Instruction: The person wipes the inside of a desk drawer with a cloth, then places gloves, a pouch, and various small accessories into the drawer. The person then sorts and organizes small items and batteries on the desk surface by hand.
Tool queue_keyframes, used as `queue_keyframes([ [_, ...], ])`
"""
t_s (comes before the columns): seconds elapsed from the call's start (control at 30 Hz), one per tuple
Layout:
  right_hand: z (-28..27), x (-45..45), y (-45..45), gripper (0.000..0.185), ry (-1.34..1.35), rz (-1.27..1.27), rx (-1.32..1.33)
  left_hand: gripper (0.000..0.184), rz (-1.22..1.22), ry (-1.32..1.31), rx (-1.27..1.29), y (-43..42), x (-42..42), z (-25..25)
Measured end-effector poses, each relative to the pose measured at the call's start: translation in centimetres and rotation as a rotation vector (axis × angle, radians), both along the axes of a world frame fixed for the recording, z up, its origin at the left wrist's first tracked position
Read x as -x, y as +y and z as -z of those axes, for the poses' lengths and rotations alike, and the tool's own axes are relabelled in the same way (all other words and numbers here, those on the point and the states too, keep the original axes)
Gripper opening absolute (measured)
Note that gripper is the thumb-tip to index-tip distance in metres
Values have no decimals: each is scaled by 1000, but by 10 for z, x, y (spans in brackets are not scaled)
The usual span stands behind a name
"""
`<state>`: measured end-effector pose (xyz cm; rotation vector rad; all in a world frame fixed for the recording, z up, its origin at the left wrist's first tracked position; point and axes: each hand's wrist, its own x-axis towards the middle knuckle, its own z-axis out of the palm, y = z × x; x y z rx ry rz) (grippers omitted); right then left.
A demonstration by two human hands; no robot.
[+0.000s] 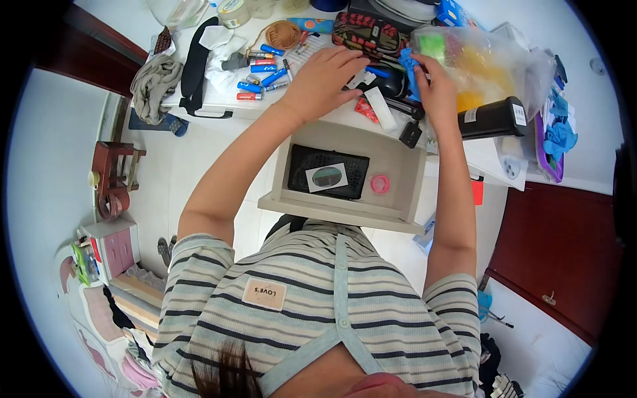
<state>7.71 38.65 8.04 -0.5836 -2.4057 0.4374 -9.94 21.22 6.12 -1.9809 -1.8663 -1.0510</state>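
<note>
My left hand (pixel 324 81) reaches over the cluttered desktop, fingers stretched out and apart, next to a patterned pencil case (pixel 366 34) and a white strip-like box (pixel 380 109). My right hand (pixel 434 86) pinches a crumpled thin blue piece (pixel 407 65), like a disposable glove, beside a clear plastic bag (pixel 478 60). Between my hands lie a dark rounded object (pixel 391 85), a red packet (pixel 365 110) and a small black box (pixel 411 134). Several batteries (pixel 264 68) and a ball of brown twine (pixel 283 34) lie left of my left hand.
Below the desktop an open drawer (pixel 338 211) juts towards my body, holding a black tray (pixel 328 162), a card (pixel 326 178) and a pink ring (pixel 379 184). A black canister (pixel 494 119) lies at the right edge. Left are a black strap (pixel 194 69) and grey cloth (pixel 156 86).
</note>
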Motion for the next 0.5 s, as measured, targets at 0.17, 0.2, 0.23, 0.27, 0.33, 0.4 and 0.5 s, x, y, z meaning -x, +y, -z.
queue_keyframes([
  [0.17,-1,-4,16,16,235,-12,358,44,38,38,161,28,6,10],
  [0.2,-1,-4,20,16,240,-5,358,44,45,42,162,29,6,10],
  [0.23,-1,-4,24,16,319,-41,435,41,33,26,161,30,6,10],
  [0.27,-1,-4,26,16,398,-78,511,39,19,10,161,31,6,10],
  [0.33,-16,-2,12,18,500,-71,588,38,6,-22,137,33,6,12],
  [0.4,-23,-1,7,19,601,-67,664,38,-10,-55,111,34,8,15],
  [0.5,-27,-2,11,22,663,-76,641,44,14,-45,85,32,9,17],
])
